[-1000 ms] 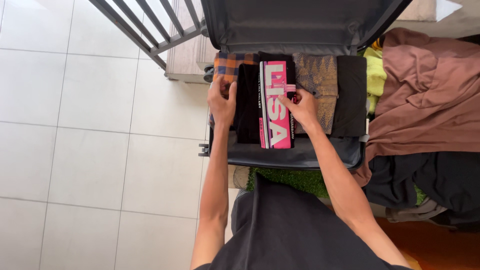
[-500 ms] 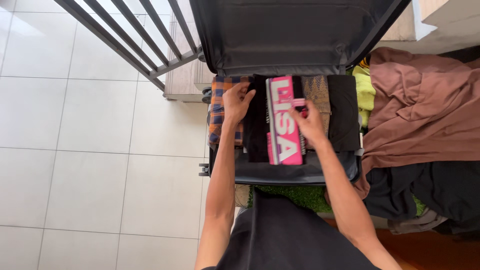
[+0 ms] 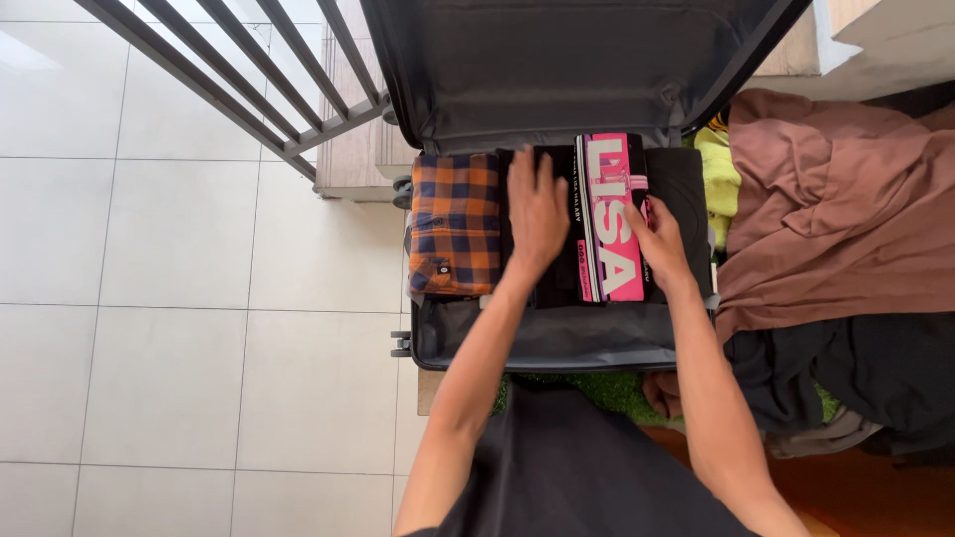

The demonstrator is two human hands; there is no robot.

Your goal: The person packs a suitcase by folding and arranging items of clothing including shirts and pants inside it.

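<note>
One open suitcase (image 3: 557,343) — one orange plaid garment (image 3: 455,224), one pink-and-black garment (image 3: 611,219) — two hands: left (image 3: 535,214), right (image 3: 659,242)

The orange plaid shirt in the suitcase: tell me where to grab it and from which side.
Judging by its pose, grip the orange plaid shirt along its near folded edge, coming from above on the left. It lies flat and uncovered at the left end of the suitcase; the left hand presses the black clothes beside it, so its right edge is crowded.

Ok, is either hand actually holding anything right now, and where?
Nothing lifted. The left hand lies flat on the black clothes; the right hand presses the pink garment's right edge. No clear grip.
</note>
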